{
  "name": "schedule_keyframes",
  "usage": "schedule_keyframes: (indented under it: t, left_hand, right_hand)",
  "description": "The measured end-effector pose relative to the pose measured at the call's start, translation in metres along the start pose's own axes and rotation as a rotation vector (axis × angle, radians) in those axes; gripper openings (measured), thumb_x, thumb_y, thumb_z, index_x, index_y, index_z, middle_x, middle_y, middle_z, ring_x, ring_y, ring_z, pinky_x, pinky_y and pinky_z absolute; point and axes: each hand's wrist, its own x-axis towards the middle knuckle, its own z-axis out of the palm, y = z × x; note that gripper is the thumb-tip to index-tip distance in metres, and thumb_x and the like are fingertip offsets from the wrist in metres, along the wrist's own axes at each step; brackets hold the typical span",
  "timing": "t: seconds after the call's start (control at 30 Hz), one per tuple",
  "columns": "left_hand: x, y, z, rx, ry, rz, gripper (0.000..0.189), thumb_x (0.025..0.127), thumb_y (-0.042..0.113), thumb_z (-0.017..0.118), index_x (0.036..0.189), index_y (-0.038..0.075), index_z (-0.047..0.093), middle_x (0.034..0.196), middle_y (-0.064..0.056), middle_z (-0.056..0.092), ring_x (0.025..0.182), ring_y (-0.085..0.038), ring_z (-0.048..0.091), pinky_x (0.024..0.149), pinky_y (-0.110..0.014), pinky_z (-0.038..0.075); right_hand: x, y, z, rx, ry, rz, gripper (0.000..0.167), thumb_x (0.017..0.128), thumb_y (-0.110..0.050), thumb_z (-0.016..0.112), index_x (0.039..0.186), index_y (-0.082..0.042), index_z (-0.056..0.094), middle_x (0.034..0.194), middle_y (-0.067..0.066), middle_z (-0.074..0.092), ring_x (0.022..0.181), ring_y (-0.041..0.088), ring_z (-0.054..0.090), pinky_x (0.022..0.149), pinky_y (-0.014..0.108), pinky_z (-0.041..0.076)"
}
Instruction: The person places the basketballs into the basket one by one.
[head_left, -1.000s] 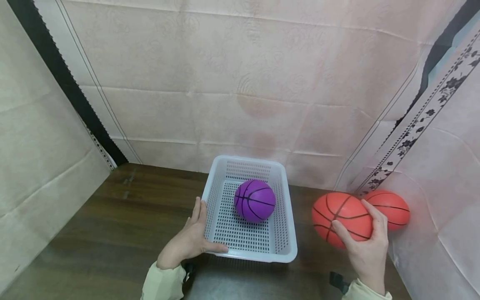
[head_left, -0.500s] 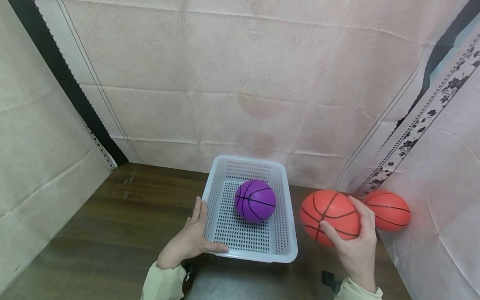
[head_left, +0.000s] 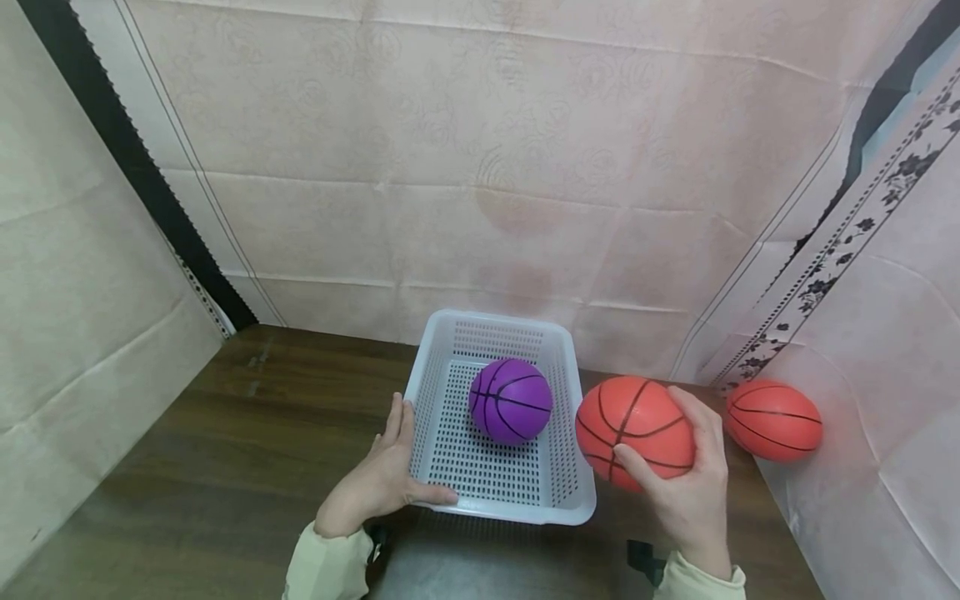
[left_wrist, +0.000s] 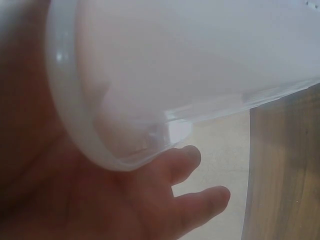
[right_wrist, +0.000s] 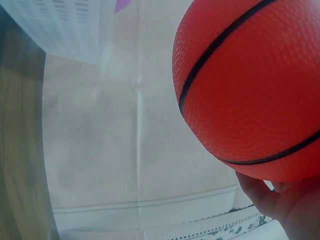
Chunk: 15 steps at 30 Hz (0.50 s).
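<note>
A white perforated plastic basket [head_left: 517,512] stands on the dark wooden table, and a toy purple basketball [head_left: 510,402] lies inside it. At the basket's near left corner rests my left hand [head_left: 382,482], its fingers extended along the outer side and the thumb lying along the near rim. The left wrist view shows two of its fingertips beyond the basket wall [left_wrist: 165,60]. My right hand [head_left: 693,492] grips a red toy basketball [head_left: 628,417] between thumb and fingers, just right of the basket. In the right wrist view this basketball [right_wrist: 255,95] hides most of the fingers.
Another red basketball [head_left: 776,421] sits at the right, against the fabric side wall [head_left: 885,358]. Pale fabric [head_left: 480,167] encloses the table [head_left: 247,467] at the back and on both sides. A dark strap [head_left: 643,558] shows by the right wrist.
My right hand has carried the gripped red basketball leftward, away from the other red basketball and up to the basket's right side. The left hand and basket stay put.
</note>
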Motion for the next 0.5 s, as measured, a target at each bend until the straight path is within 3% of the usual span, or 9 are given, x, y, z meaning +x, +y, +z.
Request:
schedule_keyframes:
  t: [0.5]
  left_hand:
    - [0.001, -0.001, -0.001, 0.0, -0.008, 0.002, 0.146, 0.059, 0.055, 0.087, 0.153, 0.005, -0.013, 0.156, -0.005, -0.031, 0.14, -0.052, -0.001, 0.106, -0.069, 0.013]
  right_hand:
    - [-0.005, -0.008, 0.022, 0.032, -0.129, -0.008, 0.089, 0.062, -0.009, 0.092, 0.14, -0.027, 0.051, 0.137, -0.01, 0.046, 0.118, 0.014, 0.049, 0.082, 0.022, 0.052]
